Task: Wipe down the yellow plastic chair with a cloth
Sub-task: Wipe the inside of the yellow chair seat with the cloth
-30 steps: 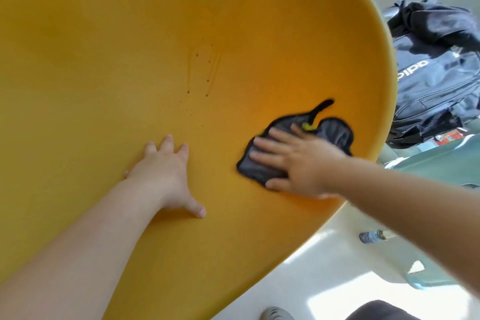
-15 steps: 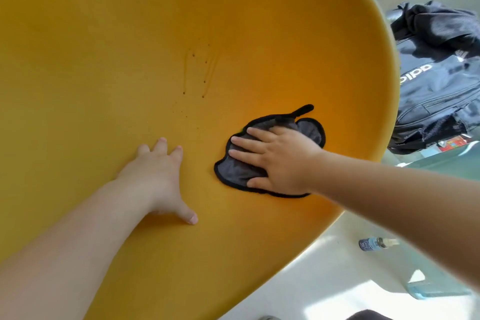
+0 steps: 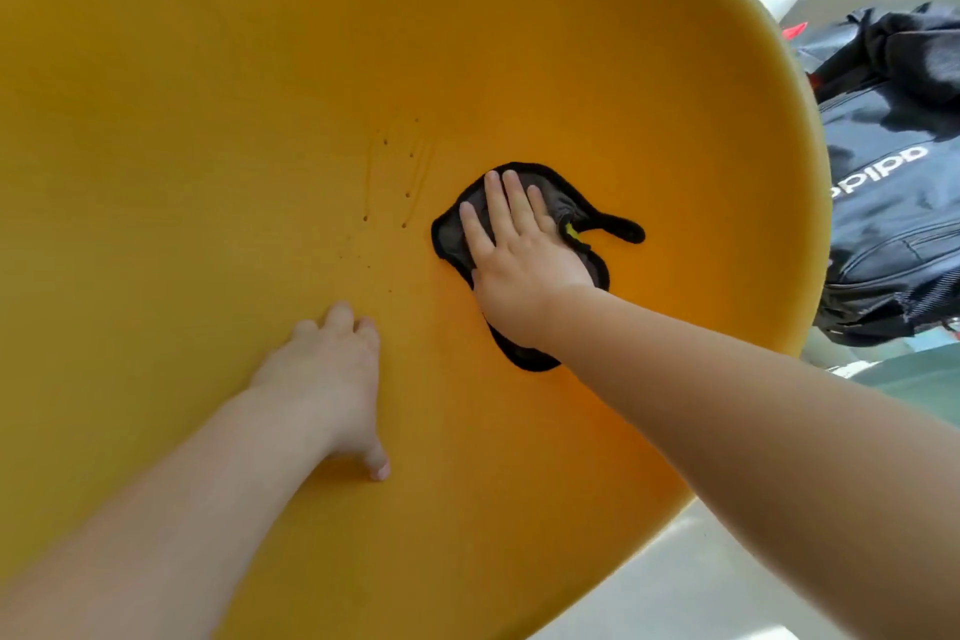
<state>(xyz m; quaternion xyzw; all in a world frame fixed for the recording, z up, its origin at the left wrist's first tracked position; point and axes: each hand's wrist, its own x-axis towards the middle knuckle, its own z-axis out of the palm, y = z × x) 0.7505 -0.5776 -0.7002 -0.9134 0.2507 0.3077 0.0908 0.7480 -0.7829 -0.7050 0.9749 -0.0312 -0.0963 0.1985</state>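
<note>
1. On the broad curved surface of the yellow chair [image 3: 208, 120], the right hand [image 3: 519, 265] is pressing the dark cloth [image 3: 450, 240] flat, fingers straight and spread rather than curling round it.
2. The cloth is lying directly under the palm, its edges showing left of the fingers and below the wrist, a tab sticking out to the right.
3. The left hand [image 3: 327, 379] is resting open on the chair, near the cloth but apart from it, apparently bracing the shell.
4. Wiping is judged to be partway: dark specks and drip marks [image 3: 405, 182] are showing just left of the cloth, awaiting a pass.
</note>
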